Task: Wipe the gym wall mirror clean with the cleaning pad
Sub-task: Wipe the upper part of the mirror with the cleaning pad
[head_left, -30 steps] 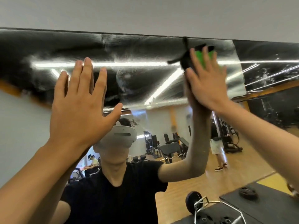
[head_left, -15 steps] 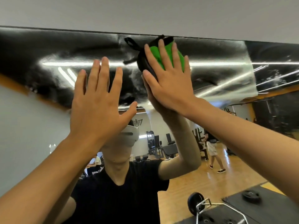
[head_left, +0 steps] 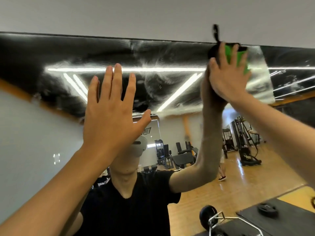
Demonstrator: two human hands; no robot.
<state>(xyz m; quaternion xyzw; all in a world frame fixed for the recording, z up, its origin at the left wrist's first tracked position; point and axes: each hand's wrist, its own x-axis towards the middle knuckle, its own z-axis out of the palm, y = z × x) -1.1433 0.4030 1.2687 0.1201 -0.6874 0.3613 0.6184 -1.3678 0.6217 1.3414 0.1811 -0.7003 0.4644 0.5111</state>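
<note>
Both hands flat: right hand (head_left: 226,77) presses green, black-edged cleaning pad (head_left: 236,56) against smeared mirror (head_left: 153,79), left hand (head_left: 110,114) spread.

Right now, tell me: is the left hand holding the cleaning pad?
No, the left hand is flat and bare with nothing in it, while the right hand presses the green cleaning pad to the mirror.

Grey wall (head_left: 153,16) runs above. Reflected room: wooden floor (head_left: 238,188), black weight benches (head_left: 183,158) mid-room, cable machine (head_left: 242,142) at right. Long ceiling light strips (head_left: 179,92) against a dark ceiling. Lower right: black floor mat (head_left: 289,223) with a weight plate (head_left: 266,212) lying flat on it; barbell end with a black plate (head_left: 207,217) just left of the mat. A walking person's legs (head_left: 221,169) show far back, partly hidden.
</note>
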